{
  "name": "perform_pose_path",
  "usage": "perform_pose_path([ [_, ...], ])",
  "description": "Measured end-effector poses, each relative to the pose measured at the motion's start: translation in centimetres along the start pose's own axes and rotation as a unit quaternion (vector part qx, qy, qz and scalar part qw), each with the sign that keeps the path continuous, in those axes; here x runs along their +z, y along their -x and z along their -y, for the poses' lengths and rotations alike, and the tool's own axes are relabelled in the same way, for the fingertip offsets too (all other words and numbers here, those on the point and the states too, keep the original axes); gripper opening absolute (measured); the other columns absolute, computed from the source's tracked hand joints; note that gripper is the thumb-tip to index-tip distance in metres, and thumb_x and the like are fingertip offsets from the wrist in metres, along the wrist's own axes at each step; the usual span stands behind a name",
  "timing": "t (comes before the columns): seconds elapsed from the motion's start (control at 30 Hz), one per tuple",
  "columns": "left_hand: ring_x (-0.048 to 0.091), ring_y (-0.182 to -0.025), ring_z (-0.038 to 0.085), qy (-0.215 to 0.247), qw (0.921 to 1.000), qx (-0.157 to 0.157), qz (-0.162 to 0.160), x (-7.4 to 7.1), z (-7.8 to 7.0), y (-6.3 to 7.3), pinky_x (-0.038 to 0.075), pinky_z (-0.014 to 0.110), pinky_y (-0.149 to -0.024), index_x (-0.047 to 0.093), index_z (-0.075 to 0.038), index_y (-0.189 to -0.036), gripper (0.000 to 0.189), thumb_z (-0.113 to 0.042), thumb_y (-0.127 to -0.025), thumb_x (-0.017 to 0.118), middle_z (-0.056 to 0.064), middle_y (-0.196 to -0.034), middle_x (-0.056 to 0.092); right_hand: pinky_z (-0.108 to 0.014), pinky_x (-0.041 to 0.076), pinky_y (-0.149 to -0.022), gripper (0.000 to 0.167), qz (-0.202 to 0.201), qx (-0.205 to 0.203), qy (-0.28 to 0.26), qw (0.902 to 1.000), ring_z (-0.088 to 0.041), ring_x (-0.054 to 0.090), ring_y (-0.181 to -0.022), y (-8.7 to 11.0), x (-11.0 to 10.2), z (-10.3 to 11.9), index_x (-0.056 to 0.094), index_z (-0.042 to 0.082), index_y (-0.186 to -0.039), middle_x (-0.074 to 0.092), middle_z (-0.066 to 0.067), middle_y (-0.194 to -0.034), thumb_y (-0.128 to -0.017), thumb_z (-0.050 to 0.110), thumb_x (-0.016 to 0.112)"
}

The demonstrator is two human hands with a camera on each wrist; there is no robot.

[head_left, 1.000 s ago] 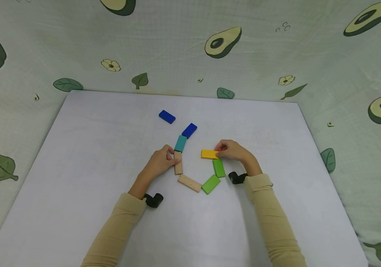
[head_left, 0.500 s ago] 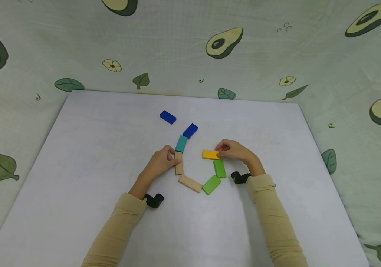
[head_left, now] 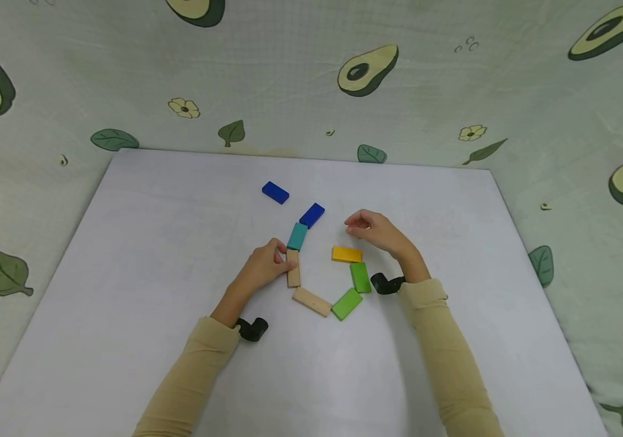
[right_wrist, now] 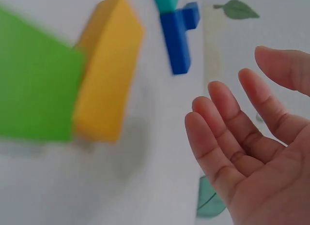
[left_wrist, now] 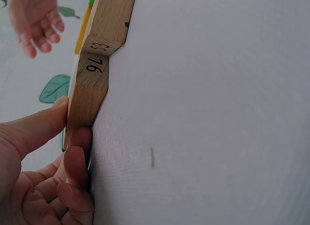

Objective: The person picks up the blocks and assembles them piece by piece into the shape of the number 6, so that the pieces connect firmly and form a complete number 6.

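I have a wooden block point(head_left: 293, 278) pinched between the thumb and fingers of my left hand point(head_left: 263, 267), just left of the frame's centre; my right hand point(head_left: 375, 232) is free, fingers relaxed and parted, right of centre. Below it I see a yellow block point(head_left: 347, 254) lying crosswise just above the upper green block point(head_left: 360, 278). The lower green block point(head_left: 347, 304) and a second wooden block point(head_left: 312, 301) carry the curve round the bottom. Above my pinched piece come a teal block point(head_left: 297, 237) and a tilted blue block point(head_left: 312, 215); another blue block point(head_left: 275, 192) lies apart, toward the upper left. My left wrist view reads "76" and "53" on the wooden ends.
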State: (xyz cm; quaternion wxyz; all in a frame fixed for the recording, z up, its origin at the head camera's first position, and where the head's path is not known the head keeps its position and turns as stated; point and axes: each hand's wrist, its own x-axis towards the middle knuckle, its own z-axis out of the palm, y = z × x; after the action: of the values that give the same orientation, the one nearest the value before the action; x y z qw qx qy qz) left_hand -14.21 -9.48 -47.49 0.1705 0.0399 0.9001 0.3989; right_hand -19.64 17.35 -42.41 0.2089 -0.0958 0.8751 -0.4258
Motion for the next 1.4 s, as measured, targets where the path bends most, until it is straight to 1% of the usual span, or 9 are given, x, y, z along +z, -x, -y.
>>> perform_pose_path([
  [0.17, 0.052, -0.068, 0.016, 0.001, 1.0000, -0.005, 0.003, 0.1, 0.0, -0.1, 0.040, 0.025, -0.059, 0.053, -0.003, -0.110, 0.040, -0.030, -0.084, 0.068, 0.007, -0.079, 0.059, -0.036, 0.044, -0.089, 0.035, -0.002, -0.037, 0.000, 0.9993, -0.026, 0.052, -0.100, -1.7, 0.3, 2.7, 0.056, 0.000, -0.116, 0.059, -0.013, -0.109, -0.091, 0.024, 0.059],
  [0.23, 0.052, -0.068, 0.016, 0.001, 1.0000, -0.007, 0.005, 0.1, 0.0, -0.1, 0.039, 0.025, -0.058, 0.053, -0.004, -0.110, 0.040, -0.030, -0.085, 0.068, 0.006, -0.078, 0.059, -0.037, 0.043, -0.090, 0.035, 0.000, -0.045, 0.000, 0.9990, -0.025, 0.052, -0.100, -2.5, 0.5, 3.5, 0.056, 0.000, -0.116, 0.059, -0.013, -0.109, -0.090, 0.023, 0.061],
  [0.43, 0.052, -0.067, 0.016, -0.005, 0.9999, -0.013, 0.005, 0.1, 0.0, -0.1, 0.039, 0.024, -0.058, 0.053, -0.004, -0.111, 0.040, -0.031, -0.085, 0.068, 0.006, -0.078, 0.059, -0.037, 0.043, -0.091, 0.035, 0.004, -0.050, 0.013, 0.9986, -0.024, 0.053, -0.100, -5.3, 1.5, 5.1, 0.057, 0.000, -0.115, 0.059, -0.013, -0.108, -0.089, 0.024, 0.062],
  [0.67, 0.052, -0.067, 0.016, -0.005, 0.9999, -0.012, 0.003, 0.0, 0.0, -0.1, 0.039, 0.024, -0.058, 0.053, -0.004, -0.110, 0.039, -0.030, -0.085, 0.068, 0.006, -0.078, 0.058, -0.034, 0.044, -0.088, 0.034, -0.026, -0.048, 0.039, 0.9977, -0.023, 0.053, -0.098, -8.0, 2.6, 6.6, 0.057, 0.000, -0.113, 0.058, -0.012, -0.106, -0.088, 0.023, 0.062],
  [0.87, 0.052, -0.067, 0.016, -0.002, 0.9999, -0.010, 0.003, 0.1, 0.1, 0.0, 0.040, 0.024, -0.059, 0.053, -0.004, -0.111, 0.041, -0.030, -0.084, 0.068, 0.006, -0.078, 0.059, -0.033, 0.044, -0.090, 0.033, -0.045, -0.030, 0.067, 0.9963, -0.023, 0.052, -0.100, -10.1, 3.6, 7.6, 0.056, 0.003, -0.112, 0.057, -0.012, -0.109, -0.088, 0.024, 0.063],
  [1.03, 0.053, -0.068, 0.016, 0.001, 1.0000, -0.009, 0.002, 0.1, 0.1, -0.1, 0.040, 0.025, -0.059, 0.053, -0.004, -0.111, 0.041, -0.031, -0.084, 0.068, 0.007, -0.078, 0.060, -0.033, 0.043, -0.092, 0.037, -0.035, -0.029, 0.075, 0.9962, -0.023, 0.051, -0.104, -11.5, 4.9, 7.9, 0.055, 0.003, -0.117, 0.056, -0.012, -0.114, -0.087, 0.023, 0.064],
  [1.2, 0.053, -0.067, 0.016, -0.002, 1.0000, 0.003, 0.003, 0.2, 0.3, -0.2, 0.041, 0.025, -0.059, 0.053, -0.003, -0.110, 0.040, -0.031, -0.085, 0.067, 0.007, -0.078, 0.060, -0.034, 0.041, -0.097, 0.045, -0.028, -0.032, 0.104, 0.9937, -0.024, 0.050, -0.113, -12.3, 6.4, 7.9, 0.052, 0.004, -0.126, 0.054, -0.013, -0.124, -0.087, 0.023, 0.065],
  [1.4, 0.052, -0.065, 0.015, 0.003, 1.0000, 0.007, 0.003, -0.1, 0.2, 0.0, 0.040, 0.025, -0.058, 0.053, -0.003, -0.109, 0.039, -0.030, -0.085, 0.068, 0.006, -0.076, 0.060, -0.034, 0.042, -0.096, 0.048, -0.039, -0.034, 0.151, 0.9872, -0.024, 0.052, -0.110, -12.9, 7.6, 7.8, 0.051, 0.002, -0.129, 0.055, -0.015, -0.121, -0.088, 0.024, 0.064],
])
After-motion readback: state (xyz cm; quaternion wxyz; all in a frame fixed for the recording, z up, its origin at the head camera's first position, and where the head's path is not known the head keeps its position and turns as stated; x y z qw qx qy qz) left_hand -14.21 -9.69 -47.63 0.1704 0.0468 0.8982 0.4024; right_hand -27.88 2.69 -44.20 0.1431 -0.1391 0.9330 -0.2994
